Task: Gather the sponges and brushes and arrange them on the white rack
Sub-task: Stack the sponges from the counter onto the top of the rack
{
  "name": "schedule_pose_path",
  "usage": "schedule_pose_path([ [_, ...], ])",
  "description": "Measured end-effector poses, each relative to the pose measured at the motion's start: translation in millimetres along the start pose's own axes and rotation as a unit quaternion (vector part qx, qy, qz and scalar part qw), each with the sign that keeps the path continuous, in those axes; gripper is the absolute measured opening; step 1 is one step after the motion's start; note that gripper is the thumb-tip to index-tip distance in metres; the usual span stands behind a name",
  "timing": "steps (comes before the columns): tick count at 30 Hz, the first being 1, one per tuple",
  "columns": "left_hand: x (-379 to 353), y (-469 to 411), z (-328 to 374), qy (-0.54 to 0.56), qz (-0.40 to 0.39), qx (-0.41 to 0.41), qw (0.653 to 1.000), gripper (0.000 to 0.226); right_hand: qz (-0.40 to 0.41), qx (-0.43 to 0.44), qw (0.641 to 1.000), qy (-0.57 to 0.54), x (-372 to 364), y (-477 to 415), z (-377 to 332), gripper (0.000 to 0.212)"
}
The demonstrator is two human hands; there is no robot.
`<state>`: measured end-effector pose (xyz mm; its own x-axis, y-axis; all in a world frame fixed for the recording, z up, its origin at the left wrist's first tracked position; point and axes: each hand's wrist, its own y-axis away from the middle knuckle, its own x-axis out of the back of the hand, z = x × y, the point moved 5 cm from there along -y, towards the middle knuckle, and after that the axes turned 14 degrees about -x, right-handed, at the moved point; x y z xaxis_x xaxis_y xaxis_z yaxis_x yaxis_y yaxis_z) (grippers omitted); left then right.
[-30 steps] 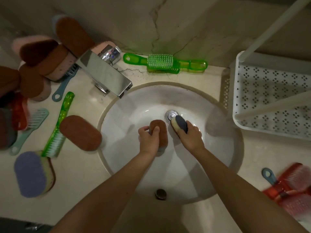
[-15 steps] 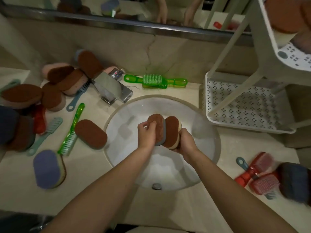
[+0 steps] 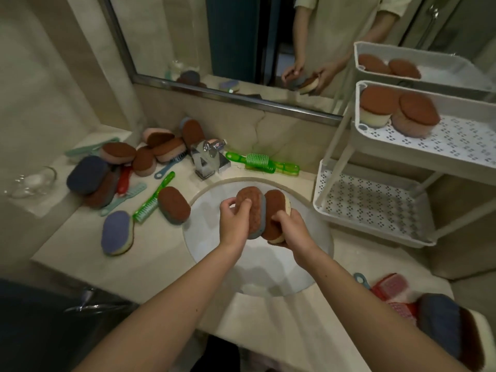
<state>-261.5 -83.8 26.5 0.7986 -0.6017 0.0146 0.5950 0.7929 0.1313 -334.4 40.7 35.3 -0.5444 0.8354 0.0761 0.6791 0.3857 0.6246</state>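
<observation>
Holding two oval sponges on edge above the sink basin (image 3: 204,237), the person has one in each hand. Left hand (image 3: 232,224) grips the grey-backed brown sponge (image 3: 251,208), with fingers (image 3: 245,202) curled over its upper edge onto the brown face. Right hand (image 3: 292,229) grips the cream-backed brown sponge (image 3: 276,210) from below, with fingers (image 3: 279,217) curled round its lower side. The two sponges touch side to side and are clear of the basin.

The white rack (image 3: 375,208) stands on the desk (image 3: 161,264) just right of the sink. Its upper tray (image 3: 456,140) carries two brown-topped sponges (image 3: 381,106) at the left end, touching each other.

Back left of the desk holds a loose pile of brown sponges (image 3: 150,151), with a dark blue sponge (image 3: 87,175) and a red brush (image 3: 124,179) beside it. Nearer the basin are a green brush (image 3: 154,202), a brown sponge (image 3: 174,205) touching the sink rim, and a purple sponge (image 3: 116,232). A second green brush (image 3: 257,161) lies behind the sink, right of the chrome faucet (image 3: 208,162).

A red brush head (image 3: 389,287) and a blue-topped sponge (image 3: 442,323) sit at front right. The mirror (image 3: 241,36) shows both hands on the sponges.
</observation>
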Motion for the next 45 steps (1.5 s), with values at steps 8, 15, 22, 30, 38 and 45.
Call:
schedule_pose_path([
  [8,-10.9,41.6,60.5,0.014,0.006,-0.138,0.990,0.031,0.008,0.115,0.993,-0.025,27.2,60.9,-27.4,0.018],
  [15,-47.3,61.5,117.3,0.035,-0.031,-0.215,0.976,0.041,0.025,0.241,0.969,-0.049,70.8,106.7,-61.1,0.039],
  [22,-104.2,81.3,166.7,0.083,-0.106,-0.253,0.958,0.046,0.164,0.322,0.928,-0.090,132.0,137.1,-84.6,0.035],
  [30,-179.7,105.1,204.9,0.021,-0.275,-0.274,0.921,0.057,0.252,0.324,0.907,-0.094,207.4,152.4,-95.6,0.037],
  [38,-239.9,105.5,218.4,-0.056,-0.393,-0.329,0.857,0.105,0.288,0.293,0.911,0.024,266.8,154.3,-116.5,0.091],
  [45,-279.4,90.0,222.0,-0.090,-0.367,-0.374,0.847,0.075,0.375,0.275,0.879,0.101,305.7,138.0,-134.3,0.080],
])
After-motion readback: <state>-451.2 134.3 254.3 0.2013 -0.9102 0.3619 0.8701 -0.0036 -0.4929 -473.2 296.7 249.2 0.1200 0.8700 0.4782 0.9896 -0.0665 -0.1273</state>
